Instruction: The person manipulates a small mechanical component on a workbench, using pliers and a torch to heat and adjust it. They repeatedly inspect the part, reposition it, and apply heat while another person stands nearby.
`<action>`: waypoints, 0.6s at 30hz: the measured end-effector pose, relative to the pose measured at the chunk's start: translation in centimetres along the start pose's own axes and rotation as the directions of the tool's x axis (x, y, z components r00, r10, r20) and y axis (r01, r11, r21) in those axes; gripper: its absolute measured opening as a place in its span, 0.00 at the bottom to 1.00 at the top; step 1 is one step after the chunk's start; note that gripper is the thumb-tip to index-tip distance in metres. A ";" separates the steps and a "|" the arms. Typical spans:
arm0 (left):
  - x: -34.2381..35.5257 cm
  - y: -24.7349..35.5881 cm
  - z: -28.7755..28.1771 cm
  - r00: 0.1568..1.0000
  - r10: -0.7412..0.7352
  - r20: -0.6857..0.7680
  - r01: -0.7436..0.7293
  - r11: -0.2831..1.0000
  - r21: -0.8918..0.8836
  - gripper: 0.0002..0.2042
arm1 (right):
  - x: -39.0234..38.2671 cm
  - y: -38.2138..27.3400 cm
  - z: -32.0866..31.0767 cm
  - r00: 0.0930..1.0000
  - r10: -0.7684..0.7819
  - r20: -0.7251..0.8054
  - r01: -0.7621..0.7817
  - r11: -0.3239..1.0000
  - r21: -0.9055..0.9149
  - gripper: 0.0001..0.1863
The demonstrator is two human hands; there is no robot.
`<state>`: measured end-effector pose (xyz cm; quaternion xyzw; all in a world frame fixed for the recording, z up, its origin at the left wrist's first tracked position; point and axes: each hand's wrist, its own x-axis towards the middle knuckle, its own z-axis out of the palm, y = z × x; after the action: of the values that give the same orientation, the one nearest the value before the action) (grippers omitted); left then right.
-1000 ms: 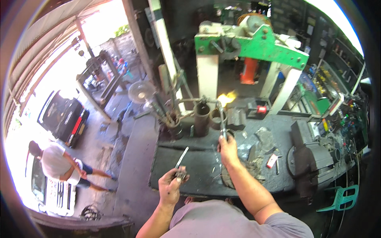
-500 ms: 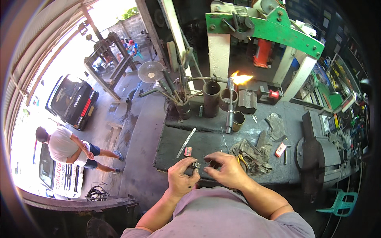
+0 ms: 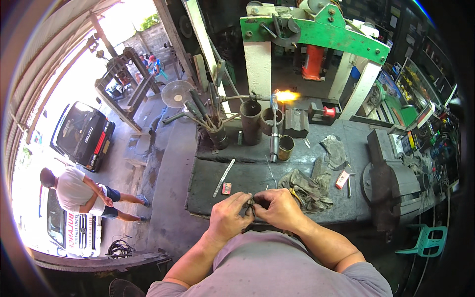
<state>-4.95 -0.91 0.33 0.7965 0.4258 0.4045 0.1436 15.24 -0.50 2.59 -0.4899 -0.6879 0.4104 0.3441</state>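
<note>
Close together at the bench's front edge, my left hand (image 3: 229,216) and my right hand (image 3: 281,212) both pinch a small dark metal piece (image 3: 250,202). Fingers cover most of it, so its exact kind does not show. Just beyond my left hand lie a small red matchbox (image 3: 226,188) and a metal ruler (image 3: 224,177). Beside my right hand a crumpled dirty rag (image 3: 309,193) is heaped on the bench. Farther back, a gas torch (image 3: 274,143) rests against metal cups, and its flame (image 3: 288,95) points right.
A tall dark metal cylinder (image 3: 251,123) and a can of rods (image 3: 216,137) stand at the bench's back. To the right are a red-and-white box (image 3: 342,179) and a large vise (image 3: 393,180). A green press frame (image 3: 316,34) rises behind. A person (image 3: 79,190) stands far left.
My right hand has moved left to meet my left hand, and its fingers now close on the small metal piece. The view has shifted slightly; the flame still burns.
</note>
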 end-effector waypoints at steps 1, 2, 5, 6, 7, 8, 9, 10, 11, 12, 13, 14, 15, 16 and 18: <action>0.1 -0.1 0.0 1.000 0.005 -0.010 -0.005 1.000 -0.003 0.21 | 0.0 0.2 0.3 1.000 0.013 -0.004 -0.013 1.000 -0.007 0.14; 0.1 -0.2 0.0 1.000 0.007 -0.027 -0.007 1.000 -0.014 0.21 | -0.1 0.5 0.5 0.999 -0.013 -0.033 0.013 1.000 -0.009 0.14; -0.1 -0.6 -0.3 1.000 -0.024 0.003 0.024 0.994 -0.108 0.23 | -0.2 1.5 1.3 0.995 0.023 -0.098 -0.015 0.997 0.074 0.13; -0.3 -0.7 -0.4 0.999 -0.039 0.028 0.043 0.988 -0.148 0.23 | -0.2 1.8 1.7 0.991 0.066 -0.121 -0.048 0.988 0.145 0.13; -0.5 -0.7 -0.2 0.986 -0.155 0.056 0.165 0.928 -0.333 0.24 | -0.2 2.2 1.8 0.981 0.140 -0.131 -0.113 0.974 0.198 0.13; -0.9 -0.6 0.1 0.959 -0.262 0.105 0.279 0.819 -0.501 0.24 | -0.2 2.5 1.8 0.980 0.156 -0.124 -0.118 0.956 0.269 0.13; -1.3 -0.5 0.4 0.916 -0.359 0.180 0.384 0.655 -0.651 0.24 | -0.2 2.8 1.8 0.973 0.202 -0.107 -0.159 0.934 0.321 0.13; -1.7 -0.5 0.6 0.899 -0.385 0.207 0.405 0.556 -0.726 0.25 | -0.3 3.1 1.7 0.957 0.278 -0.082 -0.233 0.907 0.352 0.13; -2.0 -0.5 0.8 0.879 -0.410 0.244 0.423 0.437 -0.794 0.25 | -0.3 3.2 1.7 0.963 0.257 -0.081 -0.211 0.906 0.367 0.13; -2.2 -0.5 1.0 0.855 -0.432 0.287 0.433 0.291 -0.853 0.25 | -0.5 3.3 1.6 0.961 0.268 -0.074 -0.224 0.904 0.365 0.13; -2.4 -0.5 1.2 0.850 -0.439 0.291 0.444 0.302 -0.843 0.25 | -0.6 3.4 1.5 0.958 0.278 -0.068 -0.236 0.902 0.362 0.13; -2.5 -0.6 1.4 0.842 -0.451 0.296 0.454 0.297 -0.840 0.25 | -0.7 3.3 1.5 0.960 0.270 -0.073 -0.229 0.909 0.349 0.13; -2.6 -0.6 1.6 0.835 -0.462 0.300 0.463 0.292 -0.837 0.25 | -0.8 3.2 1.5 0.963 0.260 -0.078 -0.220 0.916 0.336 0.13; -2.6 -0.7 1.6 0.834 -0.464 0.298 0.468 0.309 -0.828 0.25 | -0.8 3.1 1.5 0.964 0.252 -0.085 -0.215 0.926 0.310 0.13; -2.7 -0.8 1.7 0.834 -0.467 0.294 0.477 0.343 -0.809 0.24 | -0.9 2.7 1.8 0.970 0.211 -0.124 -0.167 0.941 0.293 0.12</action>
<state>-4.94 -2.37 -2.59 0.4611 0.3774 0.4971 0.6308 15.01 -1.29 -0.66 -0.5304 -0.5437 0.4959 0.4209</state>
